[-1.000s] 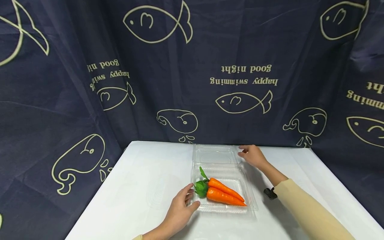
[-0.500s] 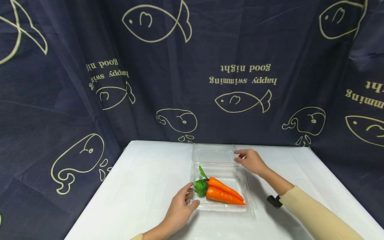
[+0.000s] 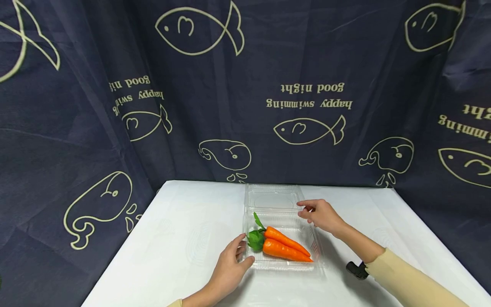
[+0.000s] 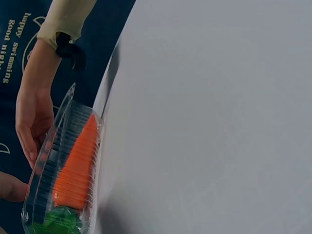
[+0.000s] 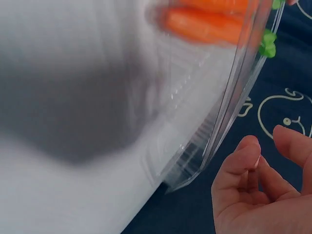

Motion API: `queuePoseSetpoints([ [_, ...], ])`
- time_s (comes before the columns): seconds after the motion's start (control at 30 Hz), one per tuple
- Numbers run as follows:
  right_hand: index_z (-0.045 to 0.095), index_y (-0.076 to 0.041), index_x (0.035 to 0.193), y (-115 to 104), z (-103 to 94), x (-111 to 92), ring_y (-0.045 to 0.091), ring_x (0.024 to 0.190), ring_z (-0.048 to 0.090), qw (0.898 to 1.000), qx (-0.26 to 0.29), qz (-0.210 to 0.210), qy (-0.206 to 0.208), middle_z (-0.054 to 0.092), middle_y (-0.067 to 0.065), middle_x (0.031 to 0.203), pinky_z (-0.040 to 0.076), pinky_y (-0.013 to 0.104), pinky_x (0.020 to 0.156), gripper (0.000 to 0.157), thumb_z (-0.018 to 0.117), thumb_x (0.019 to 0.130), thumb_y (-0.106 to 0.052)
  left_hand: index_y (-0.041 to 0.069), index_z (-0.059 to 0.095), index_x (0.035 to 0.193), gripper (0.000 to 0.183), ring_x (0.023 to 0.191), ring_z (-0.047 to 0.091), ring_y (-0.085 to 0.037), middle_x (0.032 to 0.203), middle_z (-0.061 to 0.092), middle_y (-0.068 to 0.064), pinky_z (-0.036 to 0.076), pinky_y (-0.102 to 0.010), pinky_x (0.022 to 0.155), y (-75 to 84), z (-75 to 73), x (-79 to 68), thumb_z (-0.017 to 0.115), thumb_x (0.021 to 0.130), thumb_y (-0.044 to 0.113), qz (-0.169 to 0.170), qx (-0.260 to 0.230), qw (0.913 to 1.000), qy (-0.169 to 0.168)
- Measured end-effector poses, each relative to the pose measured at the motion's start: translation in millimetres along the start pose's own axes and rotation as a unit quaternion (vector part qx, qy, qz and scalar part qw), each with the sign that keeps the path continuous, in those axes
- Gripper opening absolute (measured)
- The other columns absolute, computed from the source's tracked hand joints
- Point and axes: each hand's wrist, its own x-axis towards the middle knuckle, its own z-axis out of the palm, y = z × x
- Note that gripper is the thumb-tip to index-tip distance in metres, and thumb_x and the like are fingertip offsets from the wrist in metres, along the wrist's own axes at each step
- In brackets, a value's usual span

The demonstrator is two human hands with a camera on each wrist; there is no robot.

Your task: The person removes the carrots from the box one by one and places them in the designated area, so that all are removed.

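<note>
A clear plastic clamshell box (image 3: 314,241) lies on the white table with its lid (image 3: 273,198) folded back. Two orange carrots (image 3: 285,250) with green tops rest in its base, tips toward the right. At the base's left edge is my left hand (image 3: 228,268), fingers relaxed and thumb near the front corner; whether it touches the rim cannot be told. My right hand (image 3: 321,216) hovers by the right end of the hinge, fingers loosely bent. In the right wrist view this hand (image 5: 265,183) holds nothing and shows a gap from the plastic.
Behind the white table (image 3: 184,221) hangs a dark blue curtain (image 3: 230,98) printed with fish and whales. A small black device (image 3: 357,270) sits at the right sleeve's cuff.
My right hand has come from beside the lid toward the front, down to the hinge, and slightly left. The left hand, box and carrots have stayed in place.
</note>
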Motion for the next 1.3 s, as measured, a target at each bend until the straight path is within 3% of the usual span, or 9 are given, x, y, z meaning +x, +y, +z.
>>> queuePoseSetpoints([
  [0.37,0.066,-0.003,0.130,-11,11.3,-19,0.024,0.066,0.061,0.998,0.054,0.014,-0.031,0.065,0.007,0.083,0.055,0.033,0.057,0.042,0.074,0.091,-0.016,-0.004,0.042,0.147,0.067,0.120,0.059,-0.034,0.130,0.058,-0.017,0.053,-0.045,0.099,0.2,0.0,-0.5,0.071,0.091,0.019,0.008,-0.005,1.0000,0.002],
  [0.6,0.061,0.001,0.134,-12,22.0,-25,0.027,0.068,0.060,0.995,0.074,0.024,-0.054,0.063,0.006,0.082,0.053,0.032,0.058,0.050,0.075,0.089,-0.017,-0.004,0.043,0.147,0.066,0.119,0.059,-0.030,0.129,0.058,-0.016,0.053,-0.043,0.099,-0.2,1.1,0.8,0.070,0.092,0.019,0.002,0.007,1.0000,0.002],
  [0.97,0.054,0.005,0.140,-13,32.4,-31,0.021,0.065,0.054,0.987,0.122,0.055,-0.089,0.058,0.005,0.079,0.052,0.033,0.076,0.060,0.075,0.089,-0.018,-0.004,0.042,0.147,0.066,0.118,0.059,-0.030,0.129,0.058,-0.016,0.053,-0.043,0.099,1.3,1.3,-0.5,0.070,0.092,0.019,0.005,0.002,1.0000,0.004],
  [1.3,0.055,0.012,0.134,-17,47.1,-28,0.017,0.061,0.046,0.983,0.141,0.057,-0.101,0.046,0.002,0.071,0.046,0.028,0.062,0.051,0.067,0.087,-0.002,-0.004,0.041,0.148,0.066,0.120,0.058,-0.030,0.129,0.057,-0.015,0.053,-0.043,0.100,-0.6,1.8,1.3,0.069,0.093,0.018,0.000,0.003,1.0000,0.000],
])
